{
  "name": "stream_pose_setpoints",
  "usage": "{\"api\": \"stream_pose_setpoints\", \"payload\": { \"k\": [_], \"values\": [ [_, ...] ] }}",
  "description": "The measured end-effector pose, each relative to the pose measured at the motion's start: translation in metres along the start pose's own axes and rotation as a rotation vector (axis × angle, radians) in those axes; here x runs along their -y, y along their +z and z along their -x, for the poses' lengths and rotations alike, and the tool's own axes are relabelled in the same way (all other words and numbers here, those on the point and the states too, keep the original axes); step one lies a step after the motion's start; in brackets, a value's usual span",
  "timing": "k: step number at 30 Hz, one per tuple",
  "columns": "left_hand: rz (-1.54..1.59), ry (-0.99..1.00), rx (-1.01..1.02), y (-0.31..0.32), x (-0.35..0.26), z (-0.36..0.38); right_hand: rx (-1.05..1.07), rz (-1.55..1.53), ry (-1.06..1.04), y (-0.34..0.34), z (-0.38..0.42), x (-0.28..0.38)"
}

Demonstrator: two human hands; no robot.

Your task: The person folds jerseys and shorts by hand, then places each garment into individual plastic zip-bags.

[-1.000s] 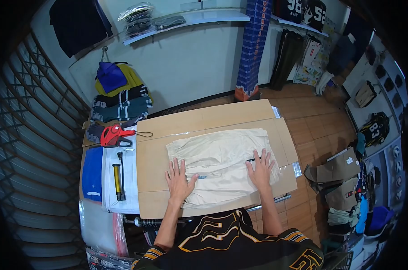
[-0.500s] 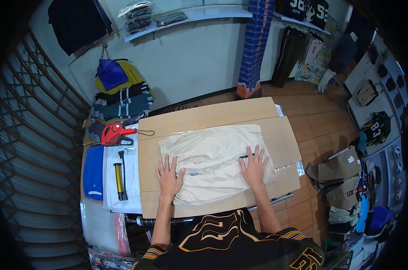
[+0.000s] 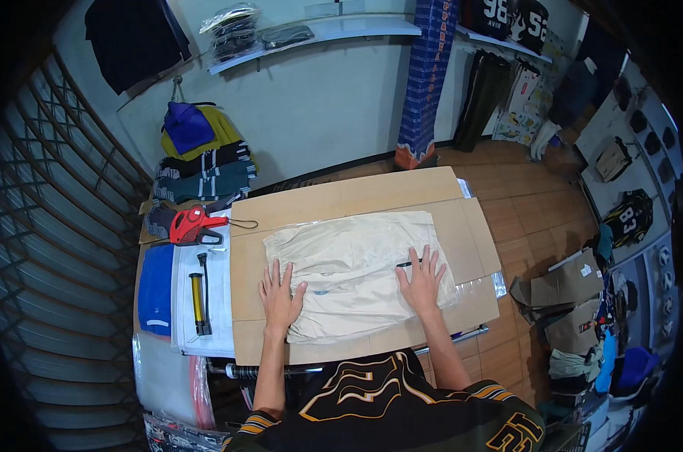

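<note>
And there it was, the cream garment point(image 3: 349, 256) spread across the centre of the frame, lying on the cardboard point(image 3: 249, 305), creases running right through its middle. The left hand point(image 3: 281, 297) pressed palm-down over its left edge, fingers fanned wide, gripping nothing; the right hand point(image 3: 423, 286) matched it towards the right end, just beside a small black mark point(image 3: 404, 264), splayed open too, nothing in its grasp. Smoothing looked like the step in hand, and with those wrinkles showing, the next move seemed to call for gentle, even outward pressure, without dragging the cloth askew. Over to the containers! At lower left lay clear bags point(image 3: 164, 377), their contents, if any, impossible to tell; on the shelf point(image 3: 356, 29) at upper left, shiny packets point(image 3: 232, 34) held something dark, too small to name.
</note>
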State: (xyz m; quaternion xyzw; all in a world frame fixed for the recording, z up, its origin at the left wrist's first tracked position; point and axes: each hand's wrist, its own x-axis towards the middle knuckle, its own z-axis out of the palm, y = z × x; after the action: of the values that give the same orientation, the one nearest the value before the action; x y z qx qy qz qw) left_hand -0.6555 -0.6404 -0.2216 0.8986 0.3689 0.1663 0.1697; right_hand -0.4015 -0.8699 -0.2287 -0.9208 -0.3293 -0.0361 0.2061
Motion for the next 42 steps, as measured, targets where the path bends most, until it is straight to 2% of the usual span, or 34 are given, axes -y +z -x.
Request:
{"api": "stream_pose_setpoints", "payload": {
  "k": [7,10,12,14,15,16,17,19,21,23,27,29,30,31,33,34,35,37,38,39,41,42],
  "values": [
    [0.000,-0.007,-0.018,-0.004,0.000,-0.001,0.025,-0.026,-0.004,-0.007,-0.003,0.004],
    [0.033,-0.012,-0.033,-0.013,0.001,-0.001,0.017,-0.154,0.000,-0.012,-0.006,-0.014],
    [0.425,0.004,-0.176,-0.017,0.015,0.001,-0.158,-0.290,0.064,-0.015,-0.008,-0.041],
    [0.469,-0.019,-0.209,-0.014,0.029,0.007,-0.250,-0.230,0.190,-0.027,-0.009,-0.071],
    [0.513,-0.039,-0.240,-0.014,0.035,0.009,-0.248,-0.102,0.331,-0.034,-0.009,-0.084],
    [0.438,-0.027,-0.273,-0.015,0.037,0.011,-0.245,0.029,0.471,-0.042,-0.008,-0.095],
    [0.440,-0.026,-0.270,-0.014,0.037,0.013,-0.245,0.032,0.474,-0.047,-0.008,-0.106],
    [0.338,-0.030,-0.263,-0.013,0.037,0.014,-0.270,0.026,0.635,-0.056,-0.008,-0.124],
    [0.338,-0.029,-0.267,-0.011,0.038,0.014,-0.292,-0.029,0.609,-0.063,-0.009,-0.137],
    [0.334,-0.026,-0.274,-0.010,0.038,0.012,-0.316,-0.311,0.545,-0.068,-0.013,-0.144],
    [0.354,-0.032,-0.273,-0.013,0.035,0.012,-0.452,-0.487,0.613,-0.075,-0.021,-0.146],
    [0.345,-0.043,-0.277,-0.015,0.036,0.014,-0.790,-0.679,0.701,-0.056,-0.026,-0.187],
    [0.334,-0.046,-0.277,-0.014,0.037,0.014,-0.835,-0.839,0.725,-0.068,-0.022,-0.177],
    [0.322,-0.049,-0.278,-0.013,0.037,0.014,-0.831,-0.839,0.719,-0.073,-0.019,-0.177],
    [0.329,-0.059,-0.285,-0.013,0.036,0.014,-0.882,-1.508,0.612,-0.084,-0.011,-0.176],
    [0.335,-0.063,-0.284,-0.013,0.036,0.014,-0.811,-1.648,0.658,-0.090,-0.005,-0.164],
    [0.337,-0.063,-0.282,-0.013,0.036,0.014,-0.812,-1.645,0.659,-0.088,0.000,-0.170],
    [0.317,-0.033,-0.295,-0.012,0.037,0.013,0.006,-2.334,-0.238,-0.092,0.009,-0.166],
    [0.317,-0.035,-0.294,-0.011,0.038,0.012,-0.143,-2.249,0.017,-0.086,0.015,-0.158],
    [0.408,-0.030,-0.323,-0.007,0.041,0.012,-0.140,-2.251,0.020,-0.094,0.014,-0.125],
    [0.497,-0.029,-0.352,-0.007,0.041,0.012,-0.351,-2.199,0.491,-0.119,0.007,-0.046],
    [0.564,-0.060,-0.395,-0.009,0.039,0.012,-0.170,-2.066,0.492,-0.132,0.008,-0.010]
  ]
}}
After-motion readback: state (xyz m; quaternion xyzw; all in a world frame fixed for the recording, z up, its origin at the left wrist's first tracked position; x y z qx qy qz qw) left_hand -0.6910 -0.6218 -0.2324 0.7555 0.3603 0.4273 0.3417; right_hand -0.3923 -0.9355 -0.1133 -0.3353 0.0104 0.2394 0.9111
